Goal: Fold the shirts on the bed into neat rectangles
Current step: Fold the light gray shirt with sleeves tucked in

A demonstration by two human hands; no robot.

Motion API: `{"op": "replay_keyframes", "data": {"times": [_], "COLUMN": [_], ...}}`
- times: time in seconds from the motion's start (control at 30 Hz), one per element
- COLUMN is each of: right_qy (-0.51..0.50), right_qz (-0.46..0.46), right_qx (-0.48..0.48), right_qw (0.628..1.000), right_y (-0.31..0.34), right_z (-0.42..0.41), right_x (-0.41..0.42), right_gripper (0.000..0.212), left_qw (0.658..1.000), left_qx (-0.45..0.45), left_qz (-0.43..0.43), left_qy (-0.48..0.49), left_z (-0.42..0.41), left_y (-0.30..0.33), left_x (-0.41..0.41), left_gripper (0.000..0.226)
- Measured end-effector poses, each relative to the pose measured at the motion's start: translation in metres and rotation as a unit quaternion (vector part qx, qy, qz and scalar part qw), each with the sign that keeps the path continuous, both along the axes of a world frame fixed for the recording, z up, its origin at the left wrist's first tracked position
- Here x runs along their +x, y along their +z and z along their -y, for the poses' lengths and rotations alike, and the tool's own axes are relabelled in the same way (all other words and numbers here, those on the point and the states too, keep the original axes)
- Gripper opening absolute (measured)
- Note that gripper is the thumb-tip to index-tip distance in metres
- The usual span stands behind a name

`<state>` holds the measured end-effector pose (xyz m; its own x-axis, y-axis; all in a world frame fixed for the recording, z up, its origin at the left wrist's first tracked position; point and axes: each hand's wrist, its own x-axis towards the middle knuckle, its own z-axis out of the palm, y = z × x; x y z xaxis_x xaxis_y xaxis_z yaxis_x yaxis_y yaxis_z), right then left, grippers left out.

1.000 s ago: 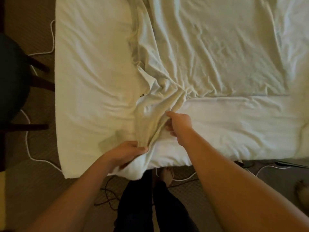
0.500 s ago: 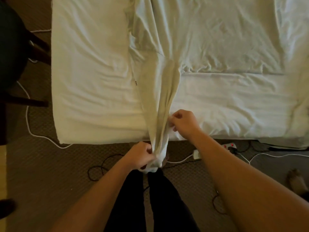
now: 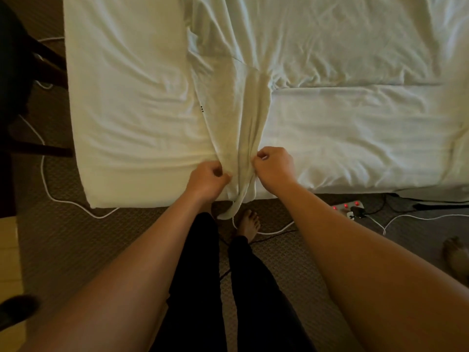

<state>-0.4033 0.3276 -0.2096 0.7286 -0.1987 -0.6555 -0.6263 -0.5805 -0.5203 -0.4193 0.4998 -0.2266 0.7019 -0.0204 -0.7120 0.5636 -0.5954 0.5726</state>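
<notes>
A person's left hand (image 3: 206, 179) and right hand (image 3: 274, 166) are each pinching an edge of a pale shirt sleeve (image 3: 237, 138) at the near edge of the bed (image 3: 132, 102). Beyond the grip the shirt (image 3: 317, 39) is lying spread across the white sheet (the cuff is dangling below the hands).

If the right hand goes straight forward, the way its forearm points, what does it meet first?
Probably the shirt that the right hand already pinches: the bunched cloth lies just ahead and to its left. Beyond it is only the bed. Depth is hard to judge from above.
</notes>
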Motion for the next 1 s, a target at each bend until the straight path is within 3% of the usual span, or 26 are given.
{"op": "replay_keyframes", "data": {"times": [0.07,0.17,0.23,0.3,0.4,0.5,0.57,0.63,0.73,0.8,0.83,0.9,1.0], "right_qy": [-0.071,-0.26,-0.349,-0.381,-0.383,-0.269,-0.247,-0.273,-0.285,-0.293,-0.299,-0.311,-0.324], "right_qz": [0.01,0.005,-0.008,-0.02,-0.066,-0.11,-0.115,-0.132,-0.171,-0.177,-0.172,-0.161,-0.168], "right_qx": [0.022,0.129,0.201,0.232,0.281,0.273,0.272,0.315,0.403,0.463,0.486,0.516,0.506], "right_qw": [0.997,0.957,0.915,0.895,0.878,0.917,0.923,0.899,0.853,0.818,0.803,0.782,0.781], "right_y": [0.005,0.016,0.024,0.029,0.032,0.031,0.03,0.032,0.037,0.042,0.043,0.044,0.04], "right_z": [0.011,0.027,0.029,0.025,0.021,0.021,0.022,0.022,0.024,0.027,0.028,0.033,0.038], "right_x": [-0.006,-0.014,-0.014,-0.012,-0.011,-0.015,-0.018,-0.02,-0.026,-0.027,-0.027,-0.027,-0.03], "right_gripper": [0.018,0.016,0.016,0.017,0.028,0.025,0.018,0.023,0.04,0.047,0.048,0.045,0.042], "left_qw": [0.991,0.928,0.897,0.89,0.908,0.931,0.951,0.964,0.968,0.95,0.933,0.902,0.855], "left_qx": [-0.069,-0.209,-0.272,-0.295,-0.284,-0.241,-0.179,-0.125,-0.115,-0.158,-0.197,-0.271,-0.351], "left_qz": [-0.036,-0.089,-0.095,-0.095,-0.079,-0.073,-0.074,-0.072,-0.07,-0.124,-0.169,-0.219,-0.189], "left_qy": [0.11,0.296,0.335,0.334,0.298,0.264,0.239,0.225,0.212,0.239,0.247,0.255,0.331], "left_z": [-0.007,-0.018,-0.019,-0.014,-0.006,-0.003,0.0,0.005,0.016,0.018,0.019,0.02,0.017], "left_y": [0.007,0.02,0.03,0.038,0.044,0.044,0.037,0.029,0.029,0.03,0.035,0.039,0.032], "left_x": [-0.004,-0.014,-0.021,-0.025,-0.027,-0.025,-0.025,-0.027,-0.026,-0.022,-0.021,-0.022,-0.027], "left_gripper": [0.021,0.029,0.03,0.028,0.025,0.025,0.028,0.034,0.05,0.072,0.072,0.059,0.047]}}
